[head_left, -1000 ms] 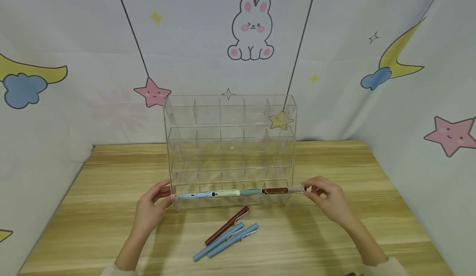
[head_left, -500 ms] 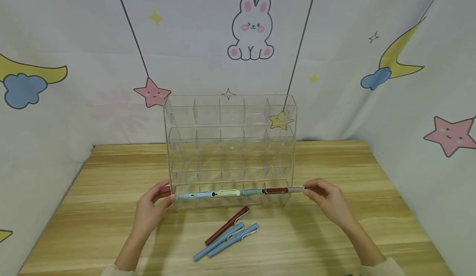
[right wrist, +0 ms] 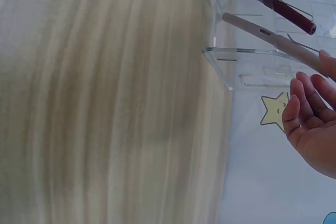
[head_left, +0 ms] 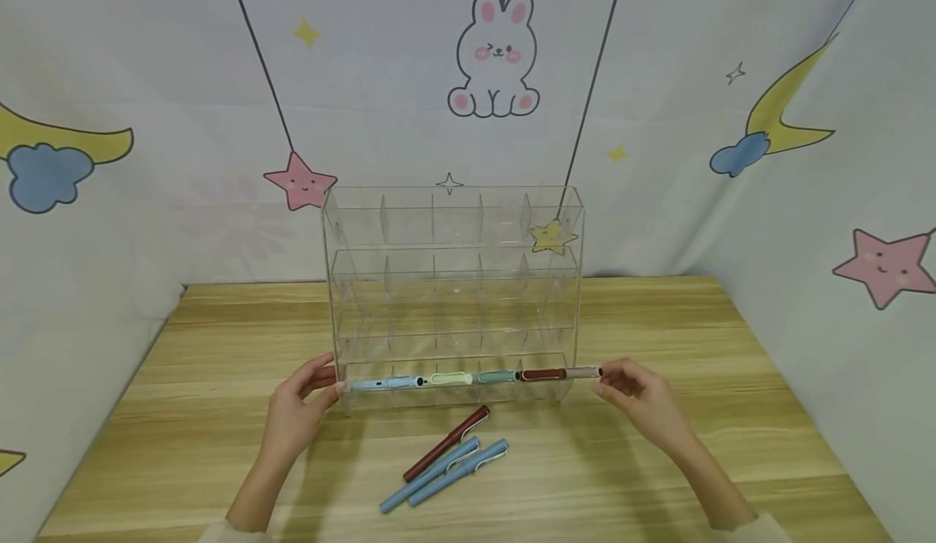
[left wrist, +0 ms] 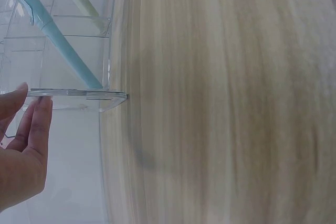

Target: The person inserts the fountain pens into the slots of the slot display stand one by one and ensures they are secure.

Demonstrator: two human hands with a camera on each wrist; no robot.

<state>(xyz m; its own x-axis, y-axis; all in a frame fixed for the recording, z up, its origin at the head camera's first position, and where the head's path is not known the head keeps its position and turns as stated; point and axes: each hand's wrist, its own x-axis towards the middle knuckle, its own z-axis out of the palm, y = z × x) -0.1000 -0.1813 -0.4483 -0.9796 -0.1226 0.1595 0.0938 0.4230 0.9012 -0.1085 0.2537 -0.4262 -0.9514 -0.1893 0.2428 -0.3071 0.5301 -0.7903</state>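
Note:
A clear acrylic pen rack (head_left: 457,336) with several tiers stands upright on the table. Its bottom tier holds a light blue pen (head_left: 402,383), a pale green pen (head_left: 450,379), a teal pen (head_left: 496,377), a dark red pen (head_left: 543,375) and a beige pen (head_left: 583,372). My left hand (head_left: 296,405) grips the rack's left side panel, thumb in front and fingers behind. At the other side my right hand (head_left: 639,397) holds the clip end of the beige pen between thumb and fingers; in the right wrist view that pen (right wrist: 273,38) slants past the side panel.
In front of the rack lie a dark red pen (head_left: 444,445) and two blue pens (head_left: 430,475) (head_left: 459,473), close together on the wooden table (head_left: 219,348). Printed white cloth (head_left: 395,80) hangs behind and at both sides.
My right hand has shifted slightly down and its fingers have changed position at the beige pen's end. The left hand, the rack and the loose pens have stayed put.

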